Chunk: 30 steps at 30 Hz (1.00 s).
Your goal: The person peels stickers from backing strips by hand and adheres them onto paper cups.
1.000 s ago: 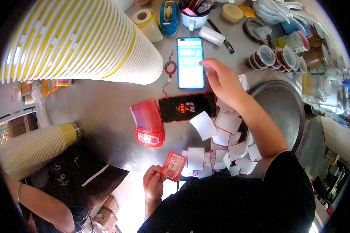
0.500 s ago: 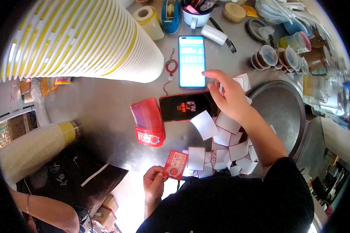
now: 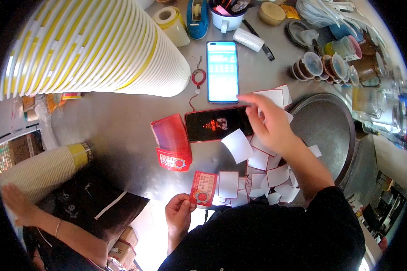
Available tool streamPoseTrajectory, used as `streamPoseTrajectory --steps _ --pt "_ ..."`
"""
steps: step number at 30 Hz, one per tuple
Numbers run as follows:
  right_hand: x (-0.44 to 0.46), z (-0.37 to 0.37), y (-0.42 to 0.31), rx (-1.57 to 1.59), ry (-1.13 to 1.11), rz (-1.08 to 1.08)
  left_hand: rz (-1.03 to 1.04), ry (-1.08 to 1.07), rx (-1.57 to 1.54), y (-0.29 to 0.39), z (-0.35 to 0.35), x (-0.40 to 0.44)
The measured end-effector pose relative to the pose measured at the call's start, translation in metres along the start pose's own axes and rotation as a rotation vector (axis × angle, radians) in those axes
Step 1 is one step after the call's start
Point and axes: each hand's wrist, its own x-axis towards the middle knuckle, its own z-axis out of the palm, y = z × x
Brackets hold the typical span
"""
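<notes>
My left hand (image 3: 178, 214) pinches the corner of a red printed card (image 3: 203, 188) at the table's near edge. My right hand (image 3: 272, 121), empty with its index finger stretched out, has its fingertip at the lower right corner of a phone (image 3: 222, 72) with a bright screen. Below that lies a second phone (image 3: 217, 124), its dark screen showing red digits. A stack of red cards (image 3: 172, 142) sits to its left. Many white-backed cards (image 3: 237, 146) are scattered under and below my right hand.
Large stacked paper cups (image 3: 104, 49) lie at the upper left, more cups (image 3: 45, 169) at the lower left near a co-worker's arm (image 3: 68, 235). A round dark tray (image 3: 325, 131) is at right. Behind stand a tape dispenser (image 3: 197, 20), a white mug (image 3: 226, 22) and small lidded cups (image 3: 312, 64).
My right hand has moved down the bright phone to its lower corner. The card in my left hand has turned more upright. The co-worker's arm has reached further in, over the lower-left cups.
</notes>
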Motion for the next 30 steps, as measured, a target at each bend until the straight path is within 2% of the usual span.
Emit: streamPoseTrajectory --steps 2,3,6,15,17,18,20,22,24,25,27,28,30 --pt "-0.014 0.000 -0.015 0.068 -0.168 0.049 0.005 -0.036 0.008 0.000 -0.002 0.001" --pt "-0.022 0.004 -0.019 0.067 -0.168 0.051 0.022 -0.050 0.021 0.000 -0.002 0.001" --pt "-0.038 0.016 -0.029 0.185 -0.326 -0.100 0.043 -0.066 0.029 0.000 0.000 0.002" --pt "-0.049 0.024 -0.033 0.217 -0.401 -0.003 0.023 -0.036 0.012 0.004 0.004 0.003" --pt "-0.055 0.029 -0.037 0.240 -0.581 0.054 0.010 -0.013 0.022 0.005 0.006 0.002" --pt "-0.058 0.031 -0.041 0.241 -0.580 0.050 0.026 -0.035 0.061 0.006 0.006 0.002" --pt "-0.062 0.035 -0.048 0.285 -0.715 0.211 0.045 -0.058 0.100 0.008 0.008 0.001" --pt "-0.067 0.038 -0.051 0.302 -0.728 0.252 0.059 -0.066 0.105 0.010 0.011 -0.001" --pt "-0.067 0.038 -0.056 0.288 -0.820 0.485 0.073 -0.075 0.092 0.010 0.012 -0.002" --pt "-0.071 0.041 -0.057 0.286 -0.818 0.483 0.086 -0.080 0.079 0.009 0.013 -0.003" --pt "-0.080 0.050 -0.056 0.906 -0.638 0.711 0.097 -0.107 0.068 0.008 0.015 -0.003" --pt "-0.082 0.052 -0.055 0.905 -0.641 0.702 0.110 -0.131 0.058 0.008 0.017 -0.004" --pt "-0.084 0.055 -0.055 1.181 -0.573 0.629 0.102 -0.133 0.077 0.009 0.020 -0.010"
